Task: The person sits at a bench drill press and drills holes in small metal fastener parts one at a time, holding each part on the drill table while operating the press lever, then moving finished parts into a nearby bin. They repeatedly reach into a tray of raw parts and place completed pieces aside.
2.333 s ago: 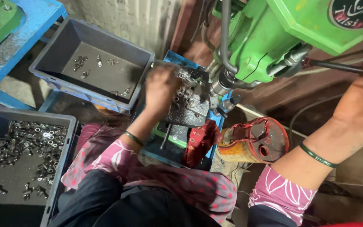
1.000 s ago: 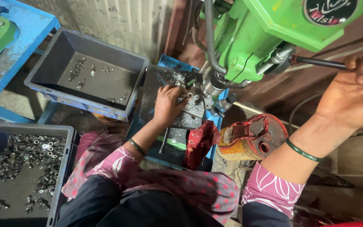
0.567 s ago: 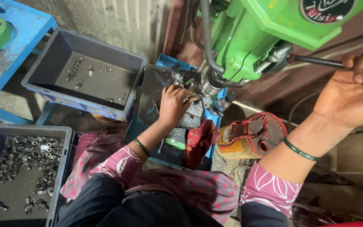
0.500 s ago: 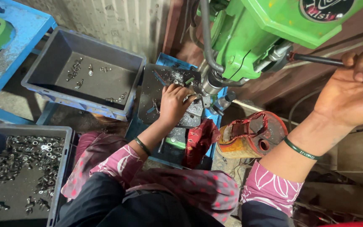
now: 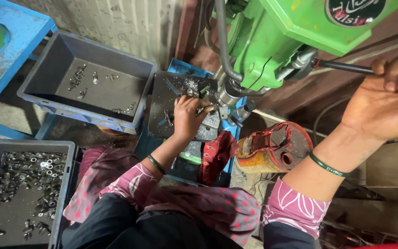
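- Since the earlier frames, little has been shifted: the left hand (image 5: 187,117) is kept on the drill table (image 5: 180,103), and the right hand (image 5: 385,99) is kept on the feed lever (image 5: 344,67).
- A small metal part (image 5: 207,109) is pinched by the left fingers under the spindle (image 5: 229,94), near the table's right edge.
- The black lever is clenched by the right hand beside the green drill press (image 5: 295,32).
- A grey bin (image 5: 86,87) with a few parts is seen just beside the table's left edge.
- A second bin (image 5: 24,193), fuller, is placed at the lower left.
- A rusty tin (image 5: 272,147) is seen to the right of the table.
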Tool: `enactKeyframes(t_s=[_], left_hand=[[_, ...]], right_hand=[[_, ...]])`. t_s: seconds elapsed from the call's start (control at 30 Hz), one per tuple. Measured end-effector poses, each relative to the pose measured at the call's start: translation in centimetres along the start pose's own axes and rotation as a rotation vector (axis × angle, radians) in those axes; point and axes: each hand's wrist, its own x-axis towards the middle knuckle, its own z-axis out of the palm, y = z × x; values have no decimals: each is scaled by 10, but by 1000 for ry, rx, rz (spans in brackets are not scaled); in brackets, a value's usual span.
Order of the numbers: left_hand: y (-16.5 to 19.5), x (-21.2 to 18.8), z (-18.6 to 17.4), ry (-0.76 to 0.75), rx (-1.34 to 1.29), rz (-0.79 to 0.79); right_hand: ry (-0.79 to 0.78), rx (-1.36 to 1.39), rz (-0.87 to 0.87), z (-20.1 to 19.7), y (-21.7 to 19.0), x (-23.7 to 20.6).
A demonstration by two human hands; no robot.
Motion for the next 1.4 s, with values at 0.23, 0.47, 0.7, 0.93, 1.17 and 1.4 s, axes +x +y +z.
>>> enactKeyframes(t_s=[0.23,0.47,0.7,0.93,1.17,1.4], left_hand=[[2,-5,7,-25,6,4],[9,-12,-4,-72,154,134],[10,-15,-9,-126,186,130],[-13,-11,-23,-122,93,21],[-66,-3,-71,23,117,-230],[-62,8,-60,-129,31,-318]], right_hand=[[10,-6,-14,17,2,-1],[55,-37,-157,70,2,-79],[159,-80,-271,79,21,-107],[162,-54,-267,82,21,-113],[150,-61,-248,80,18,-110],[-40,-137,-40,-7,-6,-25]])
